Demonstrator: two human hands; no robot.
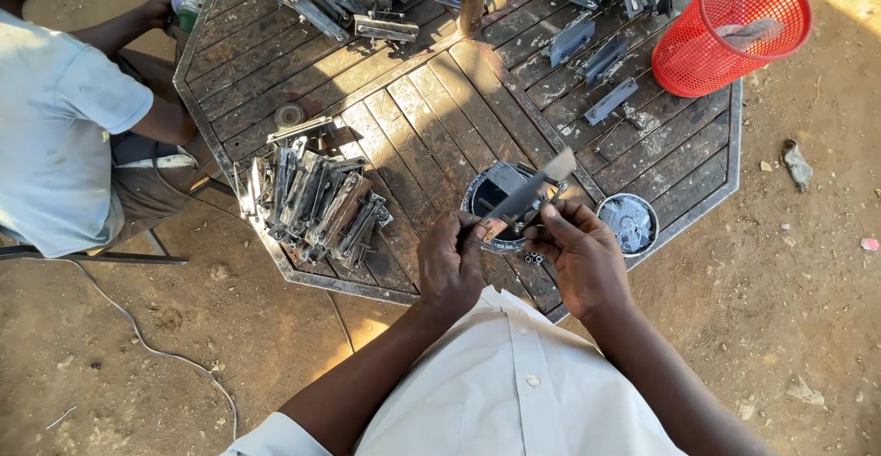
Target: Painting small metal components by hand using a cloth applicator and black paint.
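Metal strip [525, 194] sat pinched btwn both hands over the counter [431, 116], long axis running up-right away from the person. Left hand [450, 263] gripped the near end, right hand [580, 256] fingers closed just beside it, approx equally close.

White button-front shirt [514, 392], small pale buttons down a centre placket, short sleeves; bare forearms, no rings or watch visible.
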